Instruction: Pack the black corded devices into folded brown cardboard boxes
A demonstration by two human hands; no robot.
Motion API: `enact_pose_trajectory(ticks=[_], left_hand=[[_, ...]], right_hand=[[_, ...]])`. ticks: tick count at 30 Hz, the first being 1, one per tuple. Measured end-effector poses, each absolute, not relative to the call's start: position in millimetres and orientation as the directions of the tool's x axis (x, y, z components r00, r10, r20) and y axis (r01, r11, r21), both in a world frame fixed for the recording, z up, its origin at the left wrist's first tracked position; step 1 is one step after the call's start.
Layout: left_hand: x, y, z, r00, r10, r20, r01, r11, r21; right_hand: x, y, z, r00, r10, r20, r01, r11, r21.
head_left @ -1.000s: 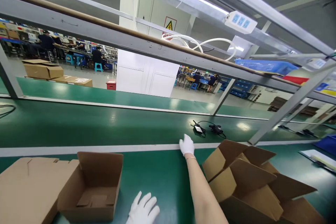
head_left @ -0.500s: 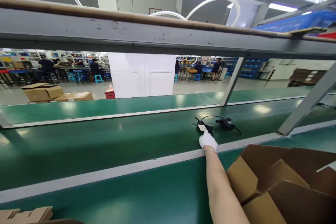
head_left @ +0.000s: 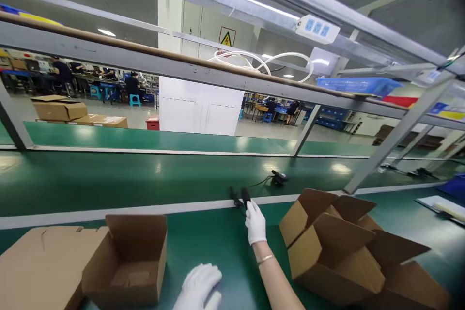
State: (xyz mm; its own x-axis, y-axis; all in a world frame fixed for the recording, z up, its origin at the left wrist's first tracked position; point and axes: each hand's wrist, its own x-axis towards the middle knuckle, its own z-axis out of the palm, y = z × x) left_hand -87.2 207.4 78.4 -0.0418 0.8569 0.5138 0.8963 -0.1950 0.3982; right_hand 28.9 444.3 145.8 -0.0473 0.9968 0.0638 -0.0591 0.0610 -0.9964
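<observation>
Right hand (head_left: 256,223), white glove on, is stretched out over the green belt (head_left: 203,237) with the fingers closed round a black adapter (head_left: 241,197). The dark end of it pokes out past the fingertips, right on the white stripe (head_left: 145,208) that runs left to right across the line. From there a thin black cable (head_left: 259,184) trails off far and to the right to a black plug (head_left: 279,178), which lies on the darker far lane, apart from the hand.

Left hand (head_left: 199,286) is down at the near edge, gloved too, fingers loosely spread and holding nothing. It looks like it's just lying on the belt, though part of it is cut off so I can't swear to that.

Just left of that hand there's an open cardboard box (head_left: 127,261) with its flaps up, and a flat piece of cardboard (head_left: 39,261) touches its left side. On the right of the forearm sits a pile of open boxes (head_left: 334,247), flaps sticking out every which way, close to the arm but not touching it.

Overhead there's a white power strip (head_left: 317,28) on the frame and a blue tray (head_left: 358,85) up on the shelf on the right
</observation>
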Motion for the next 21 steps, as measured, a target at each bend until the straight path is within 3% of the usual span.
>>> enact_pose_trajectory(ticks=[2, 5, 7, 9, 12, 14, 16, 18, 20, 21], left_hand=[[-89.2, 199.8, 90.1, -0.189, 0.902, 0.389, 0.801, -0.088, 0.592], [-85.6, 191.9, 110.2, -0.345, 0.931, 0.121, 0.489, 0.068, 0.870], [-81.4, 189.7, 119.8, -0.346, 0.938, 0.035, 0.294, 0.073, 0.953], [-77.6, 188.8, 123.5, -0.347, 0.937, 0.042, 0.242, 0.046, 0.969], [-72.4, 186.9, 120.4, -0.336, 0.924, 0.183, 0.507, 0.014, 0.862], [-68.5, 184.7, 117.8, -0.267, 0.913, 0.309, 0.734, -0.015, 0.679], [-64.7, 182.5, 118.1, -0.180, 0.907, 0.382, 0.853, -0.050, 0.520], [-61.9, 181.0, 121.5, -0.115, 0.909, 0.400, 0.895, -0.080, 0.440], [-61.0, 180.2, 125.4, -0.085, 0.917, 0.389, 0.907, -0.091, 0.411], [-61.4, 180.0, 126.5, -0.079, 0.919, 0.386, 0.910, -0.092, 0.403]], right_hand=[[46.1, 395.4, 148.4, -0.119, 0.993, 0.026, -0.105, 0.014, -0.994], [75.3, 331.9, 152.1, -0.254, 0.964, 0.075, 0.005, 0.079, -0.997], [94.8, 299.2, 152.5, -0.331, 0.935, 0.129, 0.138, 0.183, -0.973], [113.8, 274.9, 151.7, -0.424, 0.897, 0.126, 0.274, 0.259, -0.926], [140.1, 254.3, 153.1, -0.681, 0.732, -0.012, 0.508, 0.461, -0.728], [152.7, 253.0, 159.7, -0.808, 0.575, -0.130, 0.528, 0.607, -0.594], [156.2, 265.1, 171.3, -0.857, 0.493, -0.151, 0.488, 0.680, -0.547], [147.0, 293.7, 186.1, -0.830, 0.549, -0.096, 0.510, 0.678, -0.529], [124.6, 338.9, 200.9, -0.683, 0.729, -0.044, 0.642, 0.570, -0.512], [109.8, 366.3, 207.3, -0.538, 0.842, -0.040, 0.733, 0.444, -0.516]])
